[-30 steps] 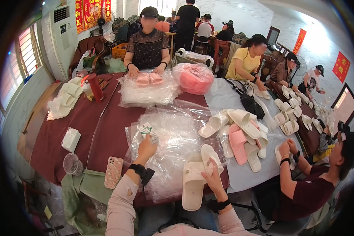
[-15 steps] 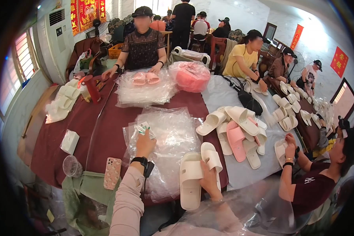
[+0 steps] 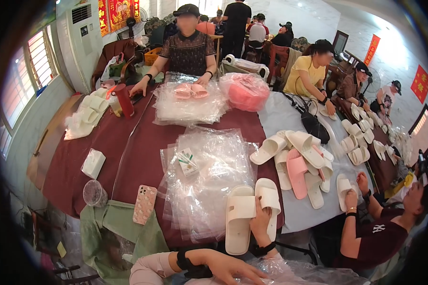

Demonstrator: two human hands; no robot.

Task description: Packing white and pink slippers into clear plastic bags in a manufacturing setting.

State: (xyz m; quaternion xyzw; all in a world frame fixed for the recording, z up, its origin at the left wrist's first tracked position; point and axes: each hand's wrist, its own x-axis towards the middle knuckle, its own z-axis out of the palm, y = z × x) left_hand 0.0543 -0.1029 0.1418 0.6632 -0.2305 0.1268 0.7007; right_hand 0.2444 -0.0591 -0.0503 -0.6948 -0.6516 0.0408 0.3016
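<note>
A pair of white slippers (image 3: 239,219) stands upright side by side at the near edge of the table. My right hand (image 3: 260,222) grips them, its fingers wrapped round the right slipper's strap. My left hand (image 3: 235,267) reaches across the lower edge toward my right forearm, fingers stretched out over a clear plastic sheet or bag (image 3: 299,270). Whether its fingertips touch the plastic I cannot tell. Beyond the slippers lies a spread stack of clear plastic bags (image 3: 209,190). On top of that stack rests a small white-and-green packet (image 3: 188,162).
To the right are piled white slippers (image 3: 302,145) with a pink slipper (image 3: 297,175). A phone (image 3: 144,204), plastic cup (image 3: 95,194) and white box (image 3: 93,163) sit on the left. Opposite, a person (image 3: 188,52) stands behind more bags; another person (image 3: 375,232) handles a slipper at right.
My left hand has left the packet on the bags and come down across my body to the plastic near my right forearm. My right hand still holds the slippers. The view has shifted slightly.
</note>
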